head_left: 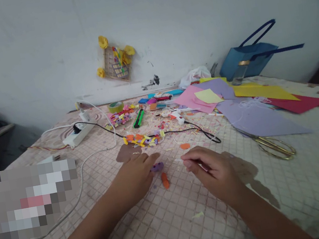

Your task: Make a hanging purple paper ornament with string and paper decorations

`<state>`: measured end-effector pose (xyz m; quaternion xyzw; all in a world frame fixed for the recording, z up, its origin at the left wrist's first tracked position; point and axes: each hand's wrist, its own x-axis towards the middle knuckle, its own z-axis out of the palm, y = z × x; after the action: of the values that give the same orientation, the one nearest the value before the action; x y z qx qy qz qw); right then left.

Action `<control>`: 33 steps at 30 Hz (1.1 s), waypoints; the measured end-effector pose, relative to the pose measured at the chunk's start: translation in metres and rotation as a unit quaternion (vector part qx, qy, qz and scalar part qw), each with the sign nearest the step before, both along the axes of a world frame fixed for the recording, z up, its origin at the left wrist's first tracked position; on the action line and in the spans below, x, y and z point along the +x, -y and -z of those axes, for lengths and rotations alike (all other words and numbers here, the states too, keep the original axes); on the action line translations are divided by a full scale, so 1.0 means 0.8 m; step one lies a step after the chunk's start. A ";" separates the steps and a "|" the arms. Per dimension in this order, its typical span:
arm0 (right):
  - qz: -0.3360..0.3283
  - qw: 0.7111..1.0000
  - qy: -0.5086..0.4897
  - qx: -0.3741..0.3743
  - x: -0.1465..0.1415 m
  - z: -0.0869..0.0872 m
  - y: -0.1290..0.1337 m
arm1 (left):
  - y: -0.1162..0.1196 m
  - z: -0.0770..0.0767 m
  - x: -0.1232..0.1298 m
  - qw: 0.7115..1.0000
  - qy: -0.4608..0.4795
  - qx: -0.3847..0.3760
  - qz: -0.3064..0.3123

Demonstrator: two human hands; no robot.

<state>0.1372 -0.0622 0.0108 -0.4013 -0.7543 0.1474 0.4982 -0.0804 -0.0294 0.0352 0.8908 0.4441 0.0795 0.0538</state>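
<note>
My left hand (137, 177) lies palm down on the table, its fingers closed about a small purple paper piece (157, 167) with dark spots. One finger reaches out just above that piece; the others are partly hidden. To its right, my right hand (213, 167) is closed in a pinch. A tiny pale bit shows at its fingertips, too small to name. Between the hands lie small orange paper pieces (165, 180), and another orange paper disc (185, 146) is farther back. Just beyond my left hand sits a strip of yellow, orange and purple paper pieces (144, 140).
A white glue gun (179, 117) with a black cord rests among paper scraps. Also around are a green cutter (139, 118), gold-handled scissors (275, 147), purple paper sheets (258, 116), a power strip (78, 135), a white cable (82, 178) and a blue bag (248, 60).
</note>
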 end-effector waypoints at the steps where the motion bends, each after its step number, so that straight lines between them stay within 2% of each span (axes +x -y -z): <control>1: -0.001 1.000 0.001 -0.001 0.000 0.000 0.000 | 0.000 -0.003 0.001 1.000 0.011 0.007 0.012; 5: -0.005 1.000 -0.002 -0.011 0.000 0.000 0.000 | 0.005 -0.007 0.004 0.998 0.044 0.013 0.049; 9: -0.006 1.000 0.000 -0.012 -0.001 0.001 -0.001 | 0.012 0.003 0.009 0.999 0.013 0.017 0.034; 13: -0.004 1.000 0.002 -0.011 -0.002 0.000 -0.001 | 0.015 0.011 0.013 0.998 0.007 0.027 0.048; 18: -0.006 1.000 0.005 -0.016 -0.003 -0.003 0.000 | 0.014 0.008 0.014 0.999 0.034 -0.005 0.032; 22: -0.009 1.000 0.005 -0.023 -0.003 -0.003 0.001 | 0.013 0.008 0.015 0.996 0.067 -0.022 0.056; 33: -0.013 1.000 0.002 -0.019 -0.003 -0.002 0.002 | 0.018 0.005 0.018 0.992 0.093 -0.011 0.082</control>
<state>0.1347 -0.0635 0.0126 -0.4016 -0.7575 0.1675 0.4867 -0.0659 -0.0438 0.0314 0.9121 0.3639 0.1524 0.1113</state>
